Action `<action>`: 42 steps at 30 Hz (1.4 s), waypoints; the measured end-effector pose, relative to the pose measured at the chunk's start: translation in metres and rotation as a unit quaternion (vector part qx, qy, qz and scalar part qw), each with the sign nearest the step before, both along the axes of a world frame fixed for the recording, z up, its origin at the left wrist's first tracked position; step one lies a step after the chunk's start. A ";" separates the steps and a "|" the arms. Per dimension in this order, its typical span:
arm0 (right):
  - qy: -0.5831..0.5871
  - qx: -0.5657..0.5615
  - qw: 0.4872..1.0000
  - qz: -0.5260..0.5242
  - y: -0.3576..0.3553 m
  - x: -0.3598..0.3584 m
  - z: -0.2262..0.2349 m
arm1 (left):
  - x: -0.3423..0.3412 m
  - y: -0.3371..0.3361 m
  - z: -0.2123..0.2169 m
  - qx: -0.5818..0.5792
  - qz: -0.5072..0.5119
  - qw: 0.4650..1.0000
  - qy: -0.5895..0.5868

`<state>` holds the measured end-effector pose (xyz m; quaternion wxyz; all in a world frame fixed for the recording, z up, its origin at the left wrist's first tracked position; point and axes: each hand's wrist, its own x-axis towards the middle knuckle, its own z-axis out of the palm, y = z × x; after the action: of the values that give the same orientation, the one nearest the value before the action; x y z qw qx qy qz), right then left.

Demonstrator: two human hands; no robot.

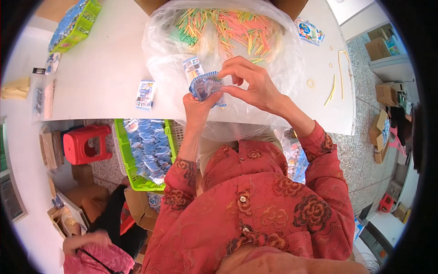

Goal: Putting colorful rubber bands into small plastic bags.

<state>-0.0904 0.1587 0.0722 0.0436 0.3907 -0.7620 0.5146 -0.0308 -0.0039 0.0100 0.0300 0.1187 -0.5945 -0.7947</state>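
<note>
A small blue-and-white plastic packet (206,86) with zigzag edges is gripped in my left hand (197,107), above the table's near edge. It looks crumpled, and I cannot tell whether more than one is held. My right hand (253,86) is at the packet's right side, its fingers curved and apart from the thumb, the tips close to the wrapper. Just beyond my left hand lies another white-and-blue packet (192,67). Further left, a similar packet (145,95) rests flat on the white table (114,68). Thin coloured sticks (246,32) fill the clear plastic bag (157,50) ahead.
A green basket (142,182) of blue packets stands below the table, beside a red stool (86,144). Another green basket (75,39) sits far left. Rubber bands (310,83) and yellow strips (331,91) lie at the right. Another person's arm (86,239) shows at lower left.
</note>
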 end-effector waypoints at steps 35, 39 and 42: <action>0.183 0.436 0.834 -0.284 -0.043 -0.188 -0.124 | 0.009 -0.015 -0.026 0.012 0.003 0.999 -0.049; 0.170 0.420 0.825 -0.338 -0.042 -0.195 -0.128 | 0.010 -0.009 -0.024 0.015 0.008 0.999 -0.039; 0.072 0.419 0.844 -0.327 -0.033 -0.191 -0.122 | 0.012 -0.010 -0.022 0.018 0.018 0.999 -0.034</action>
<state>-0.2818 0.1256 -0.0501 0.0961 0.1360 -0.9833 0.0732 -0.0190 -0.0136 -0.0115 0.0220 0.1564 -0.5789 -0.8000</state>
